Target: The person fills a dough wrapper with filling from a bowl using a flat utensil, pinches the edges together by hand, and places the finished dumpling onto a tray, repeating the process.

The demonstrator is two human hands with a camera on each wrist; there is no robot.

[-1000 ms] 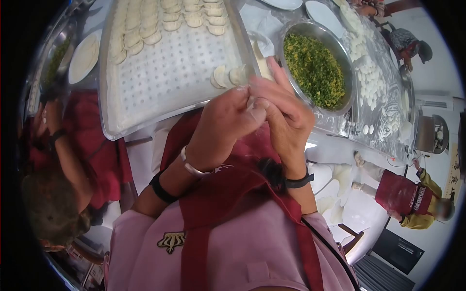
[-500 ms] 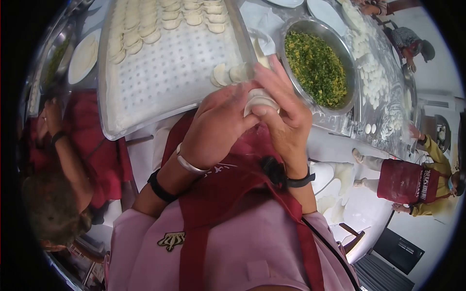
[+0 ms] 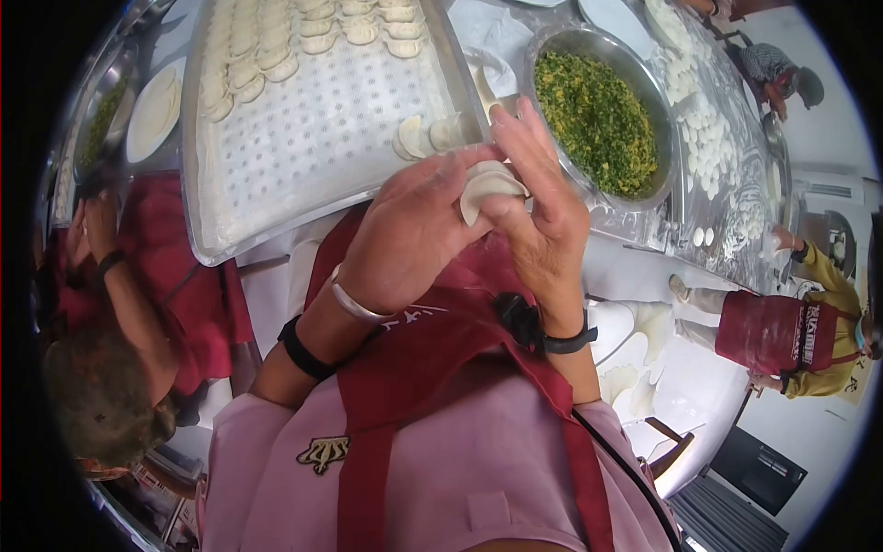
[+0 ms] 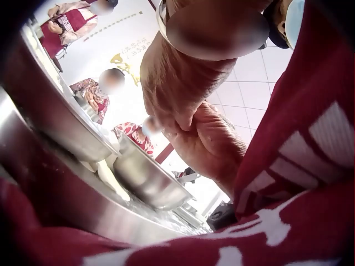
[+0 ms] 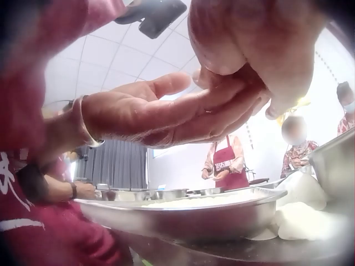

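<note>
Between my two hands in the head view is a pale folded dumpling (image 3: 490, 184) with a curved edge. My right hand (image 3: 544, 212) pinches it with the thumb lying across its face, while the other right fingers stretch away from me. On the other side my left hand (image 3: 405, 225) supports it, its fingers running under the right hand. In the right wrist view those left fingers (image 5: 194, 113) look straight, and the left thumb stands apart. Both wrist views hide the dumpling behind the hands. Two dumplings (image 3: 416, 136) lie at the tray's near right corner.
A perforated metal tray (image 3: 294, 175) holds rows of dumplings at its far end. Right of it stands a metal bowl (image 3: 664, 92) of chopped green and yellow filling. White dough pieces (image 3: 706, 138) lie farther right. Another person (image 3: 138, 313) works at my left.
My hands have spread from a tight pinch, and the dumpling between them has come into view. It stays near the tray's front edge. The person in yellow at the right has turned.
</note>
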